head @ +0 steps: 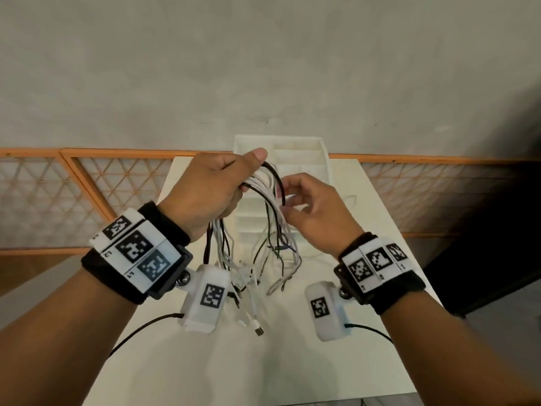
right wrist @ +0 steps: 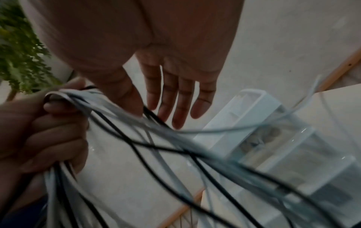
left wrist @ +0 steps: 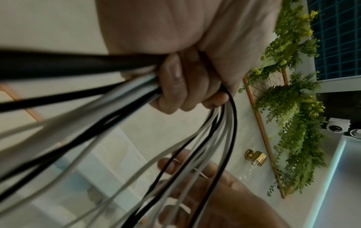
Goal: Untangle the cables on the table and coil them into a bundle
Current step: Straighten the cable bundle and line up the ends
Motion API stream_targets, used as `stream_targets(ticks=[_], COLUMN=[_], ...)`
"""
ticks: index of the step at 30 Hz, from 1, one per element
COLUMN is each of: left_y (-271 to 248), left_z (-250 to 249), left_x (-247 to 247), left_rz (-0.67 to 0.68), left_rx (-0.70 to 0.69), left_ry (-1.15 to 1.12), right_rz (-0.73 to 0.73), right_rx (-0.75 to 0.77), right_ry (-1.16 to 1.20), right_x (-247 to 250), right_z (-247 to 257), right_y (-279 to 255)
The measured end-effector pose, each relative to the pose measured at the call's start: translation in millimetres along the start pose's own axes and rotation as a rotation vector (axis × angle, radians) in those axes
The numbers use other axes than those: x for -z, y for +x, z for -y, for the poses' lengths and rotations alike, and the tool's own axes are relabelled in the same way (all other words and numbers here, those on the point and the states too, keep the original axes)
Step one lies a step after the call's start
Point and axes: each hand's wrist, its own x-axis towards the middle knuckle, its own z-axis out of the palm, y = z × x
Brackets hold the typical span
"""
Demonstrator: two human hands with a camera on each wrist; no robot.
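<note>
A bunch of white and black cables (head: 270, 197) hangs in loops above the white table (head: 366, 218). My left hand (head: 213, 189) grips the bunch at its top, fingers curled round the strands (left wrist: 185, 86). The loose ends and a USB plug (head: 259, 331) trail down onto the table. My right hand (head: 310, 206) is just right of the loops with its fingers straight and spread (right wrist: 175, 98), its thumb touching the strands (right wrist: 125, 98). The cables (right wrist: 156, 138) cross under that hand in the right wrist view.
A white compartment tray (head: 325, 159) lies on the table behind the cables, also the tray (right wrist: 259, 101) under the right hand. An orange lattice rail (head: 87, 183) runs behind the table. Green plants (left wrist: 293, 108) hang on the wall.
</note>
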Motion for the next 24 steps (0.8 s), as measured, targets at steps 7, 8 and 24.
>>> stream_targets(ticks=[7,8,24], left_y=[-3.8,-3.6,3.2], left_z=[-4.7,-6.8,5.1], left_x=[9.1,11.6,16.9], left_rz=[-0.051,-0.063,-0.093], left_rx=[-0.013,-0.022,-0.017], left_ry=[-0.064,-0.09,0.075], right_rz=[0.384,0.389,0.158], right_rx=[-0.22,-0.264,-0.542], right_ry=[-0.485,-0.612,-0.658], right_x=[-18.8,-18.5,53.8], right_z=[-41.3,-52.5,-73.5], right_y=[-13.7,-19.3,-23.7])
